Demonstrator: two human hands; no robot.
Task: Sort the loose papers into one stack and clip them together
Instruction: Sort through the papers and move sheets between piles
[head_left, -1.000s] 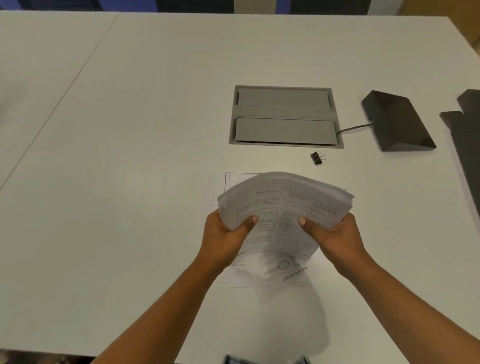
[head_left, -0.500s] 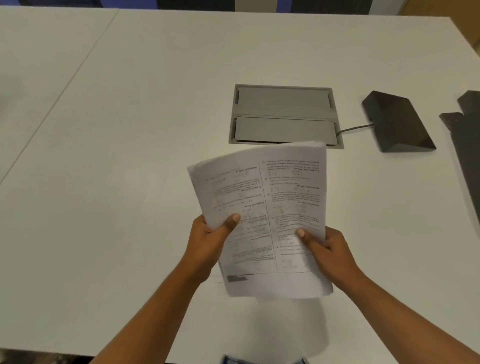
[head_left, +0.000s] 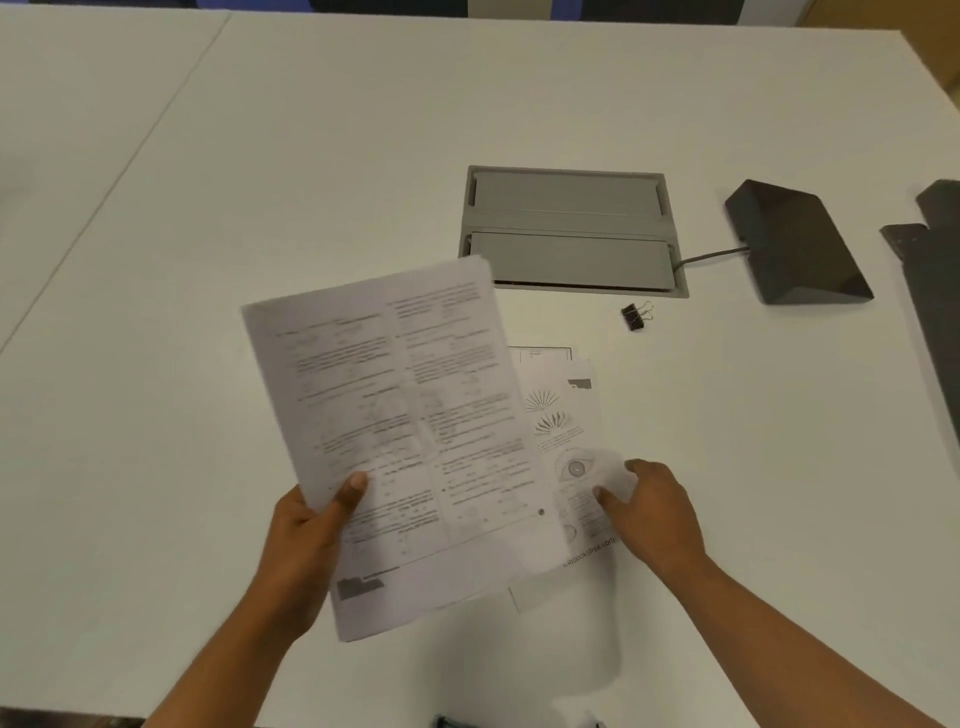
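Observation:
My left hand (head_left: 311, 540) holds a stack of printed papers (head_left: 410, 436) tilted up over the white table (head_left: 260, 156), with the thumb pressed on the top sheet. Beneath and to the right of the stack, loose sheets (head_left: 561, 415) with sunburst and eye drawings lie flat on the table. My right hand (head_left: 657, 514) is off the stack and pinches the right edge of the top loose sheet between thumb and forefinger; that spot is blurred. A small black binder clip (head_left: 634, 316) lies on the table beyond the loose sheets.
A grey recessed cable hatch (head_left: 569, 228) sits in the table behind the papers. A dark wedge-shaped device (head_left: 795, 244) with a cable stands to its right. Another dark object (head_left: 935, 249) runs along the right edge. A seam crosses the table at left.
My right hand has let go of the stack and dropped to the loose sheets. My left hand has swung the stack to the left, uncovering the loose sheets and the binder clip.

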